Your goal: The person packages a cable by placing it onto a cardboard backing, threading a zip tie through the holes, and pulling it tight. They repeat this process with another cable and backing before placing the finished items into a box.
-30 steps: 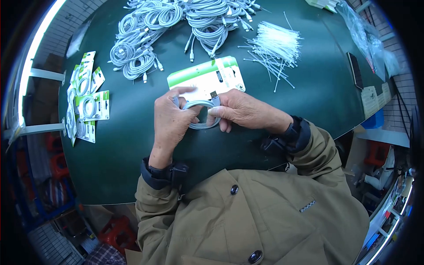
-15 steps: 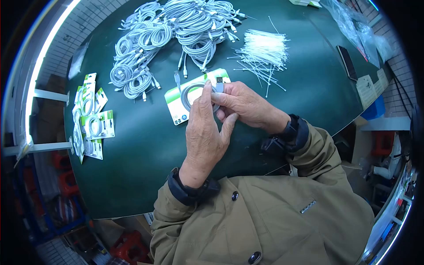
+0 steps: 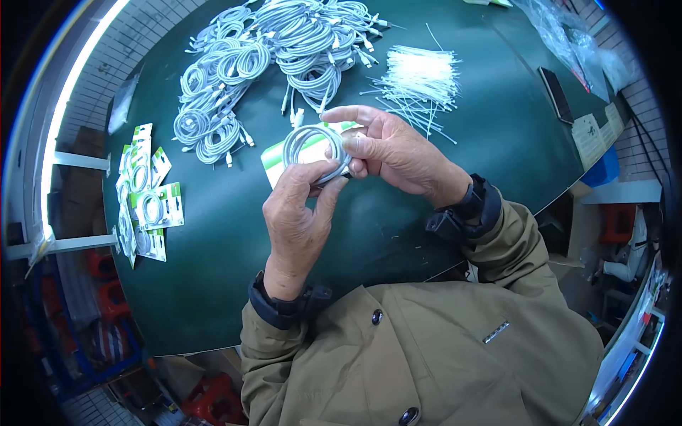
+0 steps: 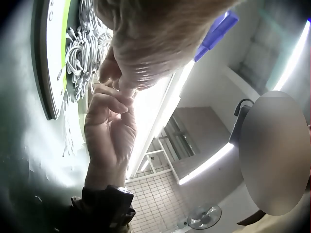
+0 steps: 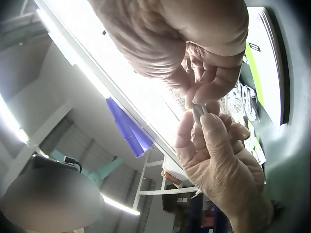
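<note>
A grey-white charging cable, wound in a round coil, is held up between my two hands. My left hand pinches its lower side between thumb and fingers. At the right side of the coil, my right hand grips it with the thumb on top, its index finger stretched out above. The right wrist view shows a short piece of the cable between the fingertips of both hands. Behind the coil lies a stack of white and green packaging cards, partly hidden by coil and hands.
A big heap of coiled cables covers the back of the green table. White zip ties lie in a pile right of it. Packed cables on cards sit at the left edge. A phone and plastic bags are at the right.
My left hand has moved from the coil's left side, across its front, to its lower side. My right index finger has stretched out, and the USB plug that stood up beside it is now hidden.
</note>
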`<act>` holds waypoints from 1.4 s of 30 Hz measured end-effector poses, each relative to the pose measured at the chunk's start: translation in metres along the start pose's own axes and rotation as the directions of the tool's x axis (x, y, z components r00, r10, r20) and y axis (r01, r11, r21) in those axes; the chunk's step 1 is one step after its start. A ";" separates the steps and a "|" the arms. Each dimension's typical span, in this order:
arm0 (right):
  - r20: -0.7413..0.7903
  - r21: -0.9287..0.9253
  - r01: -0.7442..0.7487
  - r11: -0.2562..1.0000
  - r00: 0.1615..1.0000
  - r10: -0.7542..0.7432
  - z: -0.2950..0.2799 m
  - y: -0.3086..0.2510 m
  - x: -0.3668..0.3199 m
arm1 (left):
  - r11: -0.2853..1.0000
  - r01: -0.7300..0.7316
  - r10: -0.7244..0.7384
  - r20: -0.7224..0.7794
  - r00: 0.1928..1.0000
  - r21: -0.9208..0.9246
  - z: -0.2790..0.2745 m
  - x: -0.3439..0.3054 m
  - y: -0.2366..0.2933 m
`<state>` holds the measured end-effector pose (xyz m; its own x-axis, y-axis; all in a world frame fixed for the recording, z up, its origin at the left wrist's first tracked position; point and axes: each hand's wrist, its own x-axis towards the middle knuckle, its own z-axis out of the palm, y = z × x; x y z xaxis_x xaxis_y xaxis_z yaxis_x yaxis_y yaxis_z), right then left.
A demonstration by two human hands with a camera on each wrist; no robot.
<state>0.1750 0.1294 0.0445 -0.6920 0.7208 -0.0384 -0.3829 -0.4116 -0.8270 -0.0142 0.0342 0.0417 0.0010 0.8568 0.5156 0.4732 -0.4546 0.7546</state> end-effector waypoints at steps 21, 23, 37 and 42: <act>0.436 -0.884 0.463 0.062 0.865 -0.246 0.024 -0.014 0.001 | 0.940 -0.323 0.306 0.140 0.942 0.113 -0.028 0.028 0.016; 0.422 -0.889 0.451 0.079 0.874 -0.239 0.021 -0.011 0.003 | 0.947 -0.302 0.282 0.160 0.946 0.113 -0.030 0.027 0.017; 0.384 -0.773 0.397 0.494 0.914 -0.133 0.001 -0.028 -0.005 | 0.905 -0.375 0.303 0.316 0.899 0.200 -0.035 0.021 0.005; 0.447 -0.760 0.462 0.458 0.882 -0.148 -0.008 -0.033 -0.006 | 0.926 -0.351 0.297 0.306 0.905 0.138 -0.035 0.018 0.012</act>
<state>0.1965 0.1432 0.0677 -0.8274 0.4476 0.3393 -0.0298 0.5682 -0.8223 -0.0395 0.0355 0.0738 0.4108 0.7143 0.5666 0.5599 -0.6881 0.4616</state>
